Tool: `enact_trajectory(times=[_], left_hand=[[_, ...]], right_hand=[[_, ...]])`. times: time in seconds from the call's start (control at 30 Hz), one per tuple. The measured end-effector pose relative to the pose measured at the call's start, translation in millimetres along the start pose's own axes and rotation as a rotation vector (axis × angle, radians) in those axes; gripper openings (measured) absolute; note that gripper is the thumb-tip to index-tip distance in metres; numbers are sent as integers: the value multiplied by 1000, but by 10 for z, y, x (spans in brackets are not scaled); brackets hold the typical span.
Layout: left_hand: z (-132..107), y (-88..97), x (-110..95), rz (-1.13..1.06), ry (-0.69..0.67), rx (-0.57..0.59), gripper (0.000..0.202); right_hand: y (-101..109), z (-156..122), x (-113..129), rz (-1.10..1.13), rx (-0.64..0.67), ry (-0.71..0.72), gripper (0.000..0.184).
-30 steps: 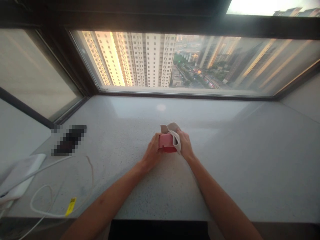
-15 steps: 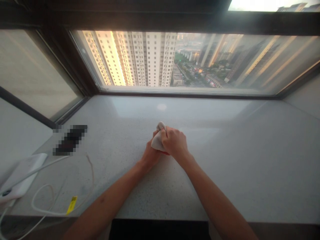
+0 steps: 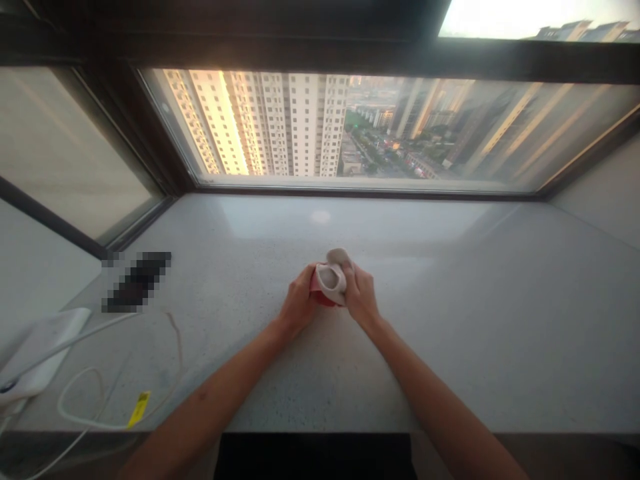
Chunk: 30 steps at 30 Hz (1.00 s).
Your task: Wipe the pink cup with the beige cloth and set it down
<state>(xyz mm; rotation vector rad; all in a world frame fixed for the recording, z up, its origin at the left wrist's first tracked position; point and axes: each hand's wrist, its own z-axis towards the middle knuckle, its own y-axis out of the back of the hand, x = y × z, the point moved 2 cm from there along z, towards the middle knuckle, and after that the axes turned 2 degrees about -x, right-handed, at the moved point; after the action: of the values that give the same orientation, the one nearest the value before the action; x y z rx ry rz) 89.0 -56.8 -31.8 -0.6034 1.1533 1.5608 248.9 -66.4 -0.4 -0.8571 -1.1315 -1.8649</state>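
Note:
A small red cup-like object (image 3: 317, 296) stands on the pale speckled sill (image 3: 450, 320), mostly hidden by my hands and a cloth. My left hand (image 3: 297, 305) is wrapped round its left side. My right hand (image 3: 361, 296) is closed on a light grey cloth (image 3: 332, 275) and presses it over the top of the red object. Only a sliver of red shows between the cloth and my left fingers.
A white power bank (image 3: 35, 350) with a looping white cable (image 3: 95, 400) and yellow tag (image 3: 137, 409) lies at the sill's left end. A dark blurred-out item (image 3: 137, 280) sits near the left window frame. A wide window (image 3: 350, 127) bounds the far edge.
The cloth first hung at the red object's right side, then my right hand swept over and covered it. Now the hand has drawn back right, the cloth bunched on top.

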Motion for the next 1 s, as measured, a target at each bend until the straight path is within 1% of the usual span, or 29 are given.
enact_trajectory(times=[0.07,0.1,0.17,0.2,0.27,0.3,0.37,0.47,0.53,0.6,0.67,0.73,0.8,0.83,0.93,1.0], left_hand=[[-14,-14,58,-8,14,-9,24],[-21,-20,98,-14,27,-17,20],[-33,-25,182,-21,56,-36,11],[-39,-24,219,-18,68,-44,8],[-53,-19,264,-10,85,-50,6],[-60,-15,269,-13,93,-50,6],[-74,-9,240,-30,104,-48,11],[-74,-2,131,-9,80,-40,20],[-61,3,61,22,50,-27,31],[-49,9,24,32,40,-15,45],[-43,18,19,32,53,-14,56],[-43,25,26,35,63,-19,58],[-45,20,28,22,45,-18,58],[-47,12,29,10,30,-16,55],[-55,-17,53,-15,21,-17,36],[-63,-24,92,-12,50,-29,24]], right_hand=[[-46,15,275,-283,93,163,40],[-94,16,397,-422,130,222,37],[-215,14,580,-647,169,281,32],[-272,16,638,-719,176,293,31],[-341,28,688,-773,183,309,29],[-343,39,681,-757,188,316,29],[-277,67,606,-647,203,325,32],[-94,93,351,-319,234,293,40],[2,83,101,-62,210,198,46],[43,57,-166,144,123,49,51],[38,31,-363,255,59,-76,53],[28,22,-421,268,38,-140,53],[36,23,-312,186,34,-112,52],[39,22,-201,112,38,-53,50],[-32,-12,249,-243,114,216,42],[-147,-41,514,-516,159,323,40]])
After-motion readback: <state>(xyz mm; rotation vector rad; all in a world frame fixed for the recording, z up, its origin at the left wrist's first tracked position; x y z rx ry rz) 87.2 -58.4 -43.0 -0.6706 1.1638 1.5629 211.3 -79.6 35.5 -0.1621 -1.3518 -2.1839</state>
